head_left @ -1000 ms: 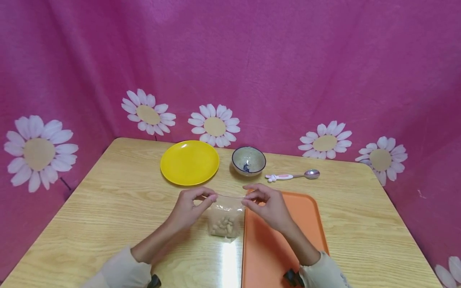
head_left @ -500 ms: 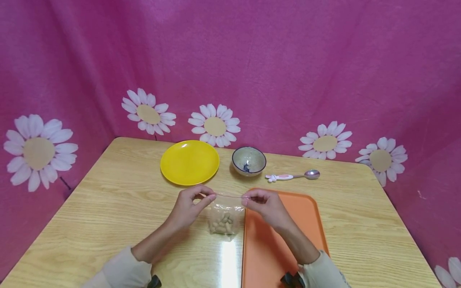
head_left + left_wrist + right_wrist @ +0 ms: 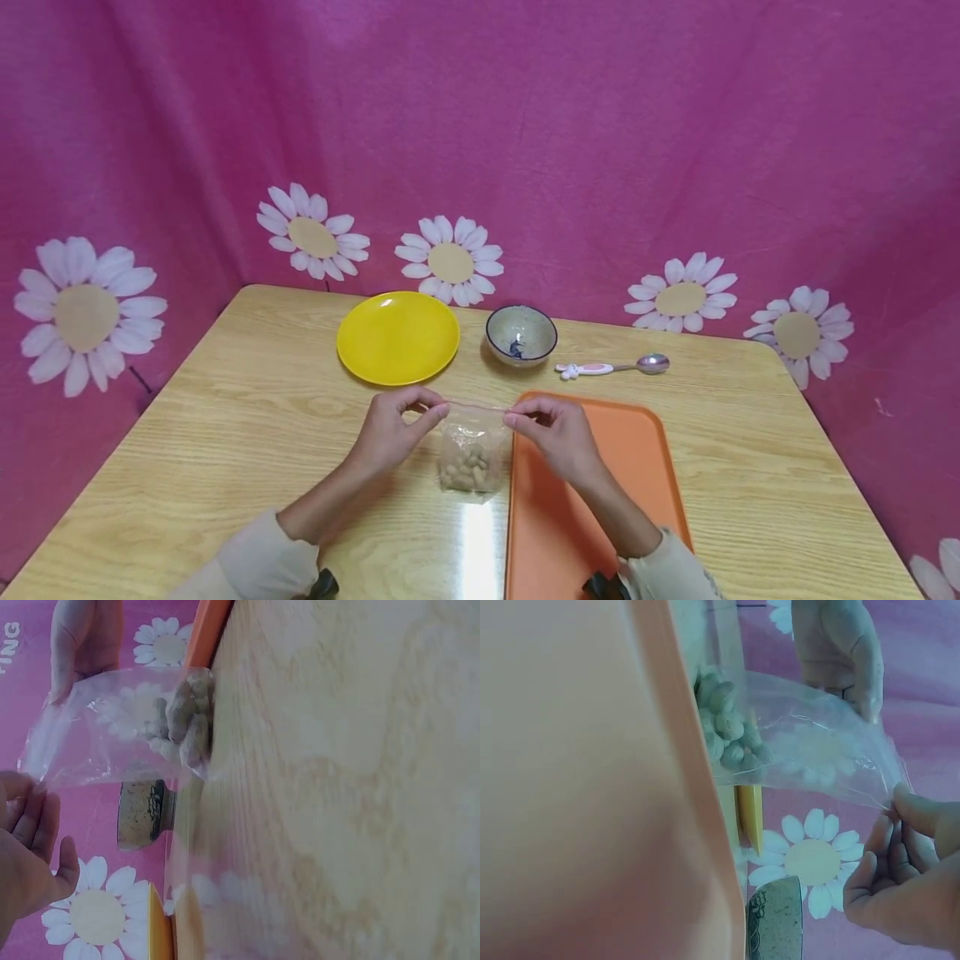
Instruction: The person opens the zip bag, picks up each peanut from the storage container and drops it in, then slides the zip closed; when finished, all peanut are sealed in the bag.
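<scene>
A clear zip bag (image 3: 470,429) with a reddish strip along its top edge hangs upright between both hands. Several pale, lumpy peanuts (image 3: 467,471) lie at its bottom, also seen through the film in the right wrist view as peanuts (image 3: 727,720). My left hand (image 3: 393,429) pinches the top left corner between thumb and fingers. At the top right corner my right hand (image 3: 557,432) pinches the same edge. The bag's bottom is at or just over the table, beside the tray's left edge; whether it touches the table, I cannot tell.
An orange tray (image 3: 592,500) lies under the right forearm. Farther back are a yellow plate (image 3: 397,337), a small dark-rimmed bowl (image 3: 522,333) and a spoon (image 3: 611,367) with a white-and-pink rabbit handle. A pink flowered cloth (image 3: 525,150) hangs behind the wooden table (image 3: 750,467).
The right hand's fingers, spread apart a second ago, have closed together on the bag's corner. The bag has barely moved, and the left hand keeps its pinch.
</scene>
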`<state>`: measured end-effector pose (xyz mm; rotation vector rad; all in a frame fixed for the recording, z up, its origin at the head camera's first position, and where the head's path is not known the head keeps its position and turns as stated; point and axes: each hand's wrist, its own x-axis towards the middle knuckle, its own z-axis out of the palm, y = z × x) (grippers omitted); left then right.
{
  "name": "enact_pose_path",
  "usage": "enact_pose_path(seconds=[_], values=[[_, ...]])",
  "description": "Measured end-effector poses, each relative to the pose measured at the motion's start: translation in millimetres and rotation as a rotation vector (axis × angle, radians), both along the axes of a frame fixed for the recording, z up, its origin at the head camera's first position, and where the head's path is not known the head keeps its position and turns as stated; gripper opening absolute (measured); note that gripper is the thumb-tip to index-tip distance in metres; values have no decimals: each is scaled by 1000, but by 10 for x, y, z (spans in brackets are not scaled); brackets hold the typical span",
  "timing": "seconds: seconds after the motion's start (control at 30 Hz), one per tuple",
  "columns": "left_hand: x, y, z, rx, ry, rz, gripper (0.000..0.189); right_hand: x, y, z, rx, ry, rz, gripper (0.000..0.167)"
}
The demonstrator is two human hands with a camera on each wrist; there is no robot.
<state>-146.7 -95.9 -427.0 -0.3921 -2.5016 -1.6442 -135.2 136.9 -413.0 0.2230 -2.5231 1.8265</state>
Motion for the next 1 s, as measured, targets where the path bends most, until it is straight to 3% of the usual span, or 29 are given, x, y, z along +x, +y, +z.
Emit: enact_pose_path(seconds=[0.2,0.3,0.57,0.8,1.0], values=[[8,17,10,43,-78,-55,17,-8,-3,-32,-15,11,22,14],[5,30,5,37,-77,-88,17,-6,-12,-43,-33,19,58,15],[5,62,12,17,-17,-114,10,-8,-70,-27,11,90,104,13],[15,111,53,13,-12,-133,5,-4,-104,-28,35,69,84,13],[24,123,52,16,26,-156,7,4,-123,-3,58,78,130,11]])
